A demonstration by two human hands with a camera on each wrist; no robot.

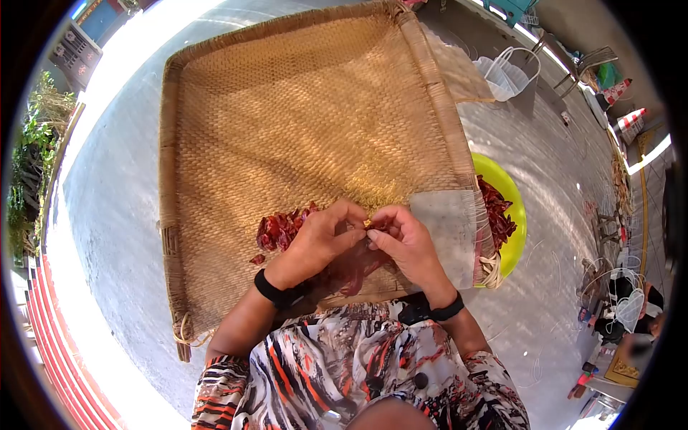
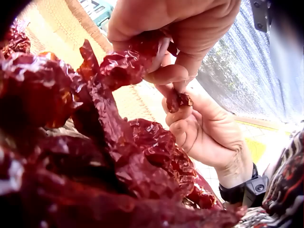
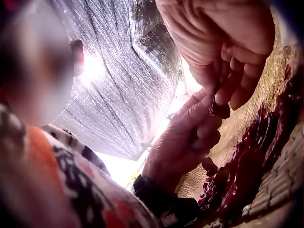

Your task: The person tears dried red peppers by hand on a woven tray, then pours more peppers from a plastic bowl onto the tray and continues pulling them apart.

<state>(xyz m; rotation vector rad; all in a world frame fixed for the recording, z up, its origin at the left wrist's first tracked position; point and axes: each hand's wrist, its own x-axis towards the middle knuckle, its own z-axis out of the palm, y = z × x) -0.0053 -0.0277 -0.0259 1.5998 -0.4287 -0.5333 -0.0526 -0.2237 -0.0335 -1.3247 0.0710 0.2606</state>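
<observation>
Both hands meet over the near part of a woven tray. The left hand and right hand pinch a small piece of dried red chili between their fingertips. In the left wrist view the left hand also has a larger red chili in its fingers, and the right hand faces it. Dried red chilies lie on the tray beside the left hand. Under the wrists the chilies are partly hidden.
Yellow seeds are spread beyond the hands. A grey patch covers the tray's right side. A yellow-green basin with red chilies stands at the right, partly under the rim. A white bag is at the upper right.
</observation>
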